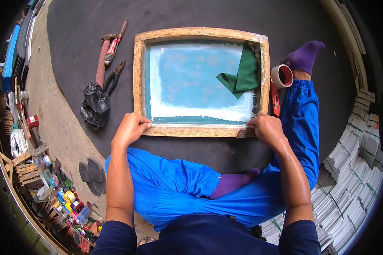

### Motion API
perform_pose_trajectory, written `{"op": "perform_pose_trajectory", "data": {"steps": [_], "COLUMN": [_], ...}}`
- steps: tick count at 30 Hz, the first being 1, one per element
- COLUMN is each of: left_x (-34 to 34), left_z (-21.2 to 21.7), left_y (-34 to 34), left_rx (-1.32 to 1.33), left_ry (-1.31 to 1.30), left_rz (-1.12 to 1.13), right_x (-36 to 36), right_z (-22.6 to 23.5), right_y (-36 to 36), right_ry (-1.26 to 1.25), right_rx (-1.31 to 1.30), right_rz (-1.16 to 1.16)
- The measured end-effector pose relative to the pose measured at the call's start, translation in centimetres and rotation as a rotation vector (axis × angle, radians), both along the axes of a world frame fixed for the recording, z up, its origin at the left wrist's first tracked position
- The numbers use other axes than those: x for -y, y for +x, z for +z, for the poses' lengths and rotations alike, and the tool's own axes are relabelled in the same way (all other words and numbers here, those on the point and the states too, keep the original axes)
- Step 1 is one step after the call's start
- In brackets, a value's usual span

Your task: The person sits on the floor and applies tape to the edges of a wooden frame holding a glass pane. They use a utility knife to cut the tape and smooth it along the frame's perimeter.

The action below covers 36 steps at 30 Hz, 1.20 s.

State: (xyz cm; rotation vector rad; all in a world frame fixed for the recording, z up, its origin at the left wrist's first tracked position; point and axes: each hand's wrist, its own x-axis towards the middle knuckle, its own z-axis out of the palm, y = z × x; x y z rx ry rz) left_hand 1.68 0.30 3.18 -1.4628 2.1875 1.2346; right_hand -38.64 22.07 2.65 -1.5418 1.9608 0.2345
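Note:
A wooden screen-printing frame (pixel 200 32) with a pale blue, white-bordered mesh lies flat in front of me. A pale, shiny strip of clear tape (pixel 200 125) seems to run along its near inner edge. My left hand (pixel 133 128) pinches at the strip's left end, by the near left corner, thumb pointing inward. At the near right corner my right hand (pixel 267 127) is closed, its fingertips pressed together on the strip's other end. A folded green cloth (pixel 246 72) lies on the mesh at the right. Whatever sits under the fingertips is mostly hidden.
A tape roll (pixel 281 76) and a red cutter (pixel 275 101) lie between frame and my leg. On the left are a hammer (pixel 102 63), screwdriver (pixel 115 46), pliers (pixel 114 78) and black plastic bag (pixel 95 105). Bundled white stacks (pixel 349 170) stand at the right.

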Motion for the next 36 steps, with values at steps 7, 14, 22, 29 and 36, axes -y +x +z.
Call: {"op": "perform_pose_trajectory", "data": {"steps": [7,14,22,29,36], "left_x": [0.0,-0.1,-0.1,0.2,-0.3], "left_z": [0.1,-0.2,0.4,-0.5,3.0], "left_y": [0.0,0.0,-0.4,0.6,0.6], "left_rx": [-0.007,0.019,0.094,0.075,0.005], "left_ry": [-0.006,-0.024,-0.007,0.006,-0.263], "left_rz": [-0.016,-0.047,-0.060,-0.104,-0.180], "right_x": [0.0,0.3,0.2,-0.3,-0.3], "right_z": [-0.3,-0.3,-0.5,-0.5,3.4], "right_y": [-0.3,-0.3,0.0,0.0,-0.9], "right_ry": [0.030,0.069,0.122,0.040,-0.228], "right_rx": [-0.004,-0.009,-0.019,0.001,0.157], "right_rz": [0.021,0.012,0.025,0.044,-0.076]}}
